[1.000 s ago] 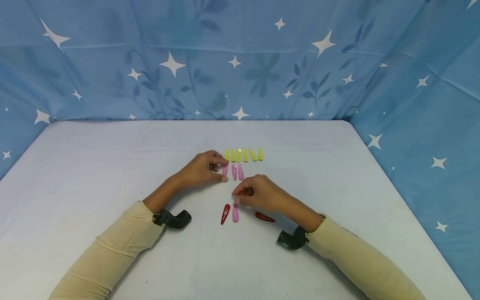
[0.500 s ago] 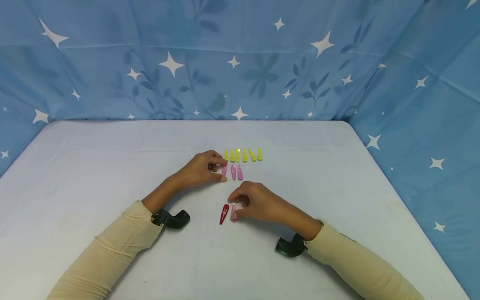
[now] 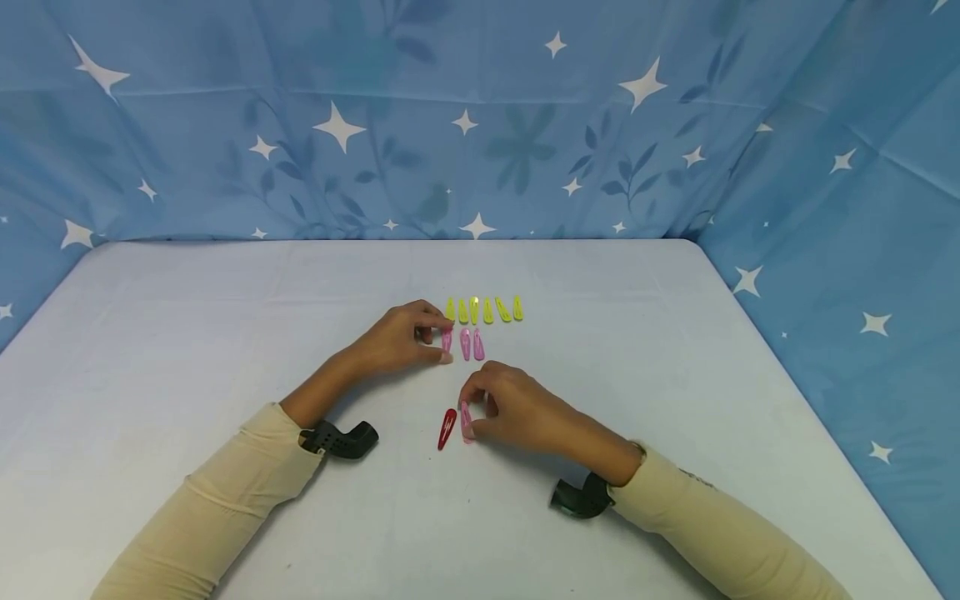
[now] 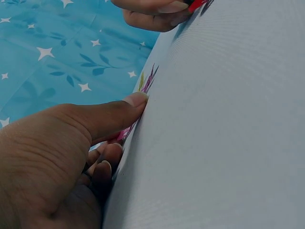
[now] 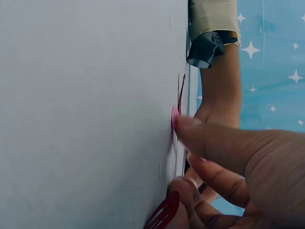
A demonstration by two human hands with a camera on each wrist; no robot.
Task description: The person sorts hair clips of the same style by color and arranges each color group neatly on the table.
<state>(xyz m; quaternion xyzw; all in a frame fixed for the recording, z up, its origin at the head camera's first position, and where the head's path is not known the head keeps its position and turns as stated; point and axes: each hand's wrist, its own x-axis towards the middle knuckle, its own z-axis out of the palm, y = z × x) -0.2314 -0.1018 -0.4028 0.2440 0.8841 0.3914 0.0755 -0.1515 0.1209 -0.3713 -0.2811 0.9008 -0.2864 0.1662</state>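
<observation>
My left hand (image 3: 401, 342) holds a pink snap hair clip (image 3: 447, 340) between thumb and index finger, at the left end of a short row with two more pink hair clips (image 3: 472, 344). Nearer the front, my right hand (image 3: 521, 408) pinches another pink hair clip (image 3: 467, 421) by thumb and index finger, close over the table. A red hair clip (image 3: 447, 429) lies just left of it. In the right wrist view, a second red hair clip (image 5: 164, 212) shows beneath the curled fingers; in the head view the right hand hides it.
Several yellow hair clips (image 3: 487, 311) form a row behind the pink ones. All lie on a white-covered table (image 3: 225, 300). A blue curtain with white stars (image 3: 480, 167) hangs at the back and sides. Black wrist cameras (image 3: 348, 440) stick out from both sleeves.
My right hand has come down toward the front pink hair clip and taken hold of it, covering the right-hand red clip in the head view. The left hand has kept its place.
</observation>
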